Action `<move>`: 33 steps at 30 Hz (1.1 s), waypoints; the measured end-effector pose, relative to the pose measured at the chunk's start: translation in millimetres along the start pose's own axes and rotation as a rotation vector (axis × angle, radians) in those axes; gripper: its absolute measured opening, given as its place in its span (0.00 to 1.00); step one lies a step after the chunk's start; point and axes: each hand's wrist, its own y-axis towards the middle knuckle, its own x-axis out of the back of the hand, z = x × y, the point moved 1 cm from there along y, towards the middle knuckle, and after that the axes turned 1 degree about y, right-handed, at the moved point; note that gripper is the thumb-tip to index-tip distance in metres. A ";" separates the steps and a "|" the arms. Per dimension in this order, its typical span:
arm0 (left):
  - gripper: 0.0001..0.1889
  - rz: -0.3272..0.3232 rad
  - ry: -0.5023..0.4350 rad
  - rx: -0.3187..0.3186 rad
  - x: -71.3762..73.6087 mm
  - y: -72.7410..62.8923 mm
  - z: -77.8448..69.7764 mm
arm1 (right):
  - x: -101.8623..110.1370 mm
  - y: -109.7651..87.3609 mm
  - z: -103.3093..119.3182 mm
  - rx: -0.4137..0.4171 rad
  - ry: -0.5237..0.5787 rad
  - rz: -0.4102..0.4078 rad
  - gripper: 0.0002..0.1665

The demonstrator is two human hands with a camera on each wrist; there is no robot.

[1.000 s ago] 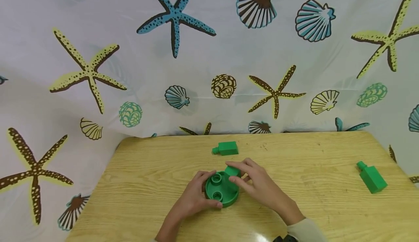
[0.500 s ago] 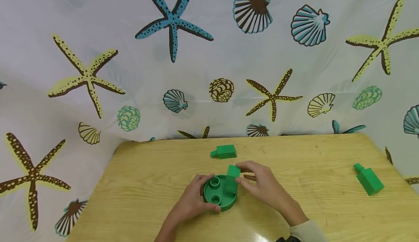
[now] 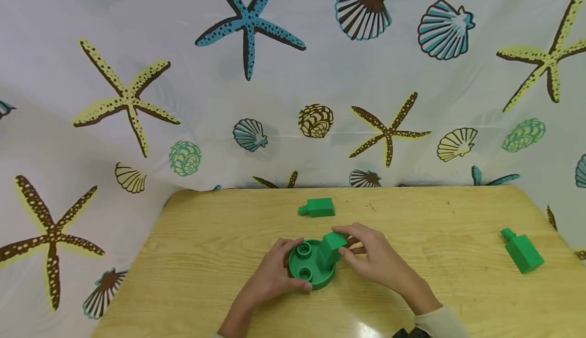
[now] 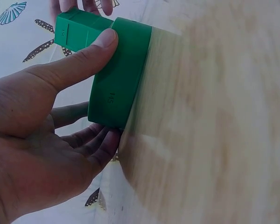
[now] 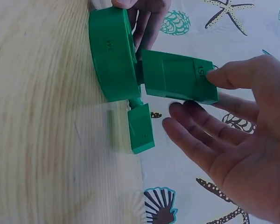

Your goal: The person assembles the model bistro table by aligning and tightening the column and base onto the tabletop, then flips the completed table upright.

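Note:
A round green base [image 3: 320, 281] with raised ring-shaped sockets [image 3: 304, 249] sits on the table. Around its left side my left hand [image 3: 274, 273] grips it, thumb in front and fingers behind. A green block [image 3: 333, 249] stands nearly upright, slightly tilted, over the right part of the base. My right hand [image 3: 373, 256] pinches its top end between thumb and fingers. In the right wrist view, the neck of the block [image 5: 179, 77] meets the face of the base [image 5: 113, 56]; how deep it sits is hidden. The left wrist view shows my thumb [image 4: 105, 39] on the base's side wall.
One green block with a threaded neck [image 3: 320, 207] lies behind the base. Another like it [image 3: 524, 253] lies toward the right side of the wooden table [image 3: 206, 236]. A sheet printed with starfish and shells [image 3: 274, 99] hangs behind the table.
The block's top has shifted a little right and its top face has turned. My right hand moves slightly right with it. The left hand still holds the base; the head view has shifted slightly.

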 end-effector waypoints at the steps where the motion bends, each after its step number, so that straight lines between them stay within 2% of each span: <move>1: 0.52 0.000 -0.001 -0.002 0.5 0.7 -0.5 | 1.7 -0.6 -0.2 0.006 0.020 0.000 0.23; 5: 0.52 0.000 0.011 -0.001 2.6 0.9 -1.7 | 5.5 -3.6 -1.5 0.017 0.101 -0.003 0.21; 9: 0.52 -0.004 0.012 -0.005 3.6 0.6 -2.8 | 7.1 -5.8 -2.8 -0.014 0.143 0.004 0.20; 12: 0.52 0.000 0.011 -0.003 3.0 1.0 -2.8 | 7.7 -7.3 -3.4 -0.029 0.139 0.011 0.22; 17: 0.52 0.001 0.009 0.002 1.3 -0.2 -1.8 | 4.0 -8.8 -1.7 0.010 0.108 0.043 0.25; 21: 0.52 0.001 0.001 0.006 1.2 -1.3 -1.7 | 1.0 -9.0 0.9 0.003 0.104 0.072 0.26; 26: 0.52 0.007 -0.014 0.007 1.9 -0.9 -2.6 | 0.5 -9.6 3.2 -0.011 0.105 0.080 0.21; 33: 0.52 0.009 -0.028 0.004 2.9 -2.1 -4.5 | -7.0 -6.0 1.7 0.060 0.092 0.026 0.13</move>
